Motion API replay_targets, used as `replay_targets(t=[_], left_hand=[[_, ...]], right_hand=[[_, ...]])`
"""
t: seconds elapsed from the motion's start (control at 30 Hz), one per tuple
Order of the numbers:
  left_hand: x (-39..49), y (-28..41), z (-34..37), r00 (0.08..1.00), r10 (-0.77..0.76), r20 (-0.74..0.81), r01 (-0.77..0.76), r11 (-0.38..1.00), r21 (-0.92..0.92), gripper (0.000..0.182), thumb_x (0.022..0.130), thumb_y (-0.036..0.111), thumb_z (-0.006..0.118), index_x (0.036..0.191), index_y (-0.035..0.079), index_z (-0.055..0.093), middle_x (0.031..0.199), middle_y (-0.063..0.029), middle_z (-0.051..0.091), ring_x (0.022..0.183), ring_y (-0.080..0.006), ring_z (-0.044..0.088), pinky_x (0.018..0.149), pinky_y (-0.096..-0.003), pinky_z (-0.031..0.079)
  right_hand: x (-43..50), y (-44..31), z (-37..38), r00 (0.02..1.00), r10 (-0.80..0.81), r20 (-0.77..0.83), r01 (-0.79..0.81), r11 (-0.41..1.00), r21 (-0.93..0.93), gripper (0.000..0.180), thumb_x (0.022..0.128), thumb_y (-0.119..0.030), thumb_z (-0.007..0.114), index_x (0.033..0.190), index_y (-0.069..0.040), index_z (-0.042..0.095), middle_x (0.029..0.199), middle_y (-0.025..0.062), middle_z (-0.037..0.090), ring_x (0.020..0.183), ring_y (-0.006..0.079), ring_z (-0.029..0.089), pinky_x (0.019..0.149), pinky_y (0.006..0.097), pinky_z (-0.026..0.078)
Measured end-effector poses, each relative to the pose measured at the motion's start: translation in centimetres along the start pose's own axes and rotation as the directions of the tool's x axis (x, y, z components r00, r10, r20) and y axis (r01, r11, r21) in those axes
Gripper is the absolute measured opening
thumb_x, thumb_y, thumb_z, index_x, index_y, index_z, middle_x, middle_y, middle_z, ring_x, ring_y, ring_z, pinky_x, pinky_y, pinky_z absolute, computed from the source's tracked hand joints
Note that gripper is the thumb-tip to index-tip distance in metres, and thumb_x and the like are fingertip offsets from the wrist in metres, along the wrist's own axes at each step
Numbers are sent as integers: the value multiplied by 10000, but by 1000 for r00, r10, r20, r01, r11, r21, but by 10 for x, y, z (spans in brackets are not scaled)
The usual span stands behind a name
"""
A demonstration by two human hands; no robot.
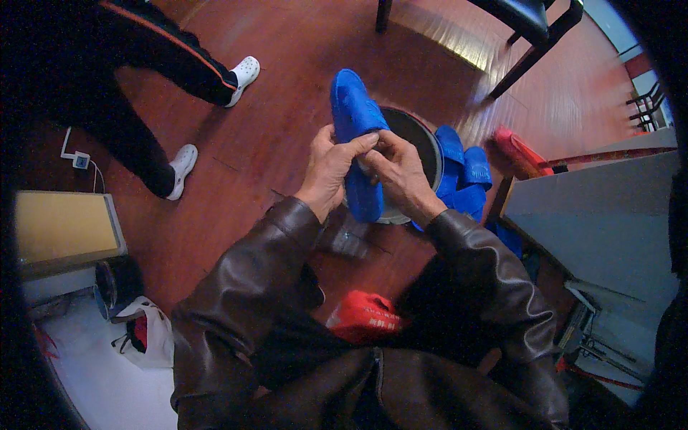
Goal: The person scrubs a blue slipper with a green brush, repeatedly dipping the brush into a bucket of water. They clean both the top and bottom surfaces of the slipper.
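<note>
A blue slide slipper (357,107) is held between both hands in front of me, its strap end pointing away. My left hand (328,166) grips its left side near the strap, the thumb on top. At the strap's rear edge, my right hand (398,166) pinches with thumb and fingers, close to the left thumb. Just what the fingertips pinch is hidden. Beneath the slipper and hands stands a round container or stool with a dark top (419,137). More blue slippers (475,169) lie in a pile to its right.
Another person in dark trousers and white clogs (244,78) stands at the upper left. A black chair (516,21) is at the top right, a red object (516,148) beside a grey panel (586,199). A red bag (371,317) lies below my hands; a white bag (156,333) is lower left.
</note>
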State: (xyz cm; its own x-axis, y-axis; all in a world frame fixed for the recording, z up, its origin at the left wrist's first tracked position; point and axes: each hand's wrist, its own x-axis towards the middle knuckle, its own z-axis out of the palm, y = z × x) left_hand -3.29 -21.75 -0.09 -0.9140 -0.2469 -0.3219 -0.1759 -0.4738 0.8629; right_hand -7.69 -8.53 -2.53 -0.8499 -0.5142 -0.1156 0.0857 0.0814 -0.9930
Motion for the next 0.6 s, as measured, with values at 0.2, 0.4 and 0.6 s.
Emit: replay_targets(t=[0.2,0.4,0.6], left_hand=[[7,9,-4,999,12,30,-10,997,-83,464,908,265,691,1259,6,531,1092,-78,637,984,-177,610,885,-353,507],[4,18,1,999,24,31,-20,994,-107,468,916,265,680,1294,31,535,1148,-72,623,1043,-178,584,918,-355,490],[-4,29,2,985,-136,104,146,984,-101,577,880,385,715,1291,39,505,1093,-82,610,958,-181,614,805,-344,544]], right_hand=[[-5,-20,-14,990,95,103,-131,884,449,250,948,-173,613,1163,-48,587,1003,22,621,848,110,575,683,251,457],[-3,-35,-24,981,13,191,-137,744,654,289,962,-187,582,1211,-43,549,1045,43,617,872,146,591,729,283,463],[2,-44,-28,973,-51,224,-127,694,709,329,941,-185,607,1226,-36,538,1053,55,626,888,167,608,736,310,494]])
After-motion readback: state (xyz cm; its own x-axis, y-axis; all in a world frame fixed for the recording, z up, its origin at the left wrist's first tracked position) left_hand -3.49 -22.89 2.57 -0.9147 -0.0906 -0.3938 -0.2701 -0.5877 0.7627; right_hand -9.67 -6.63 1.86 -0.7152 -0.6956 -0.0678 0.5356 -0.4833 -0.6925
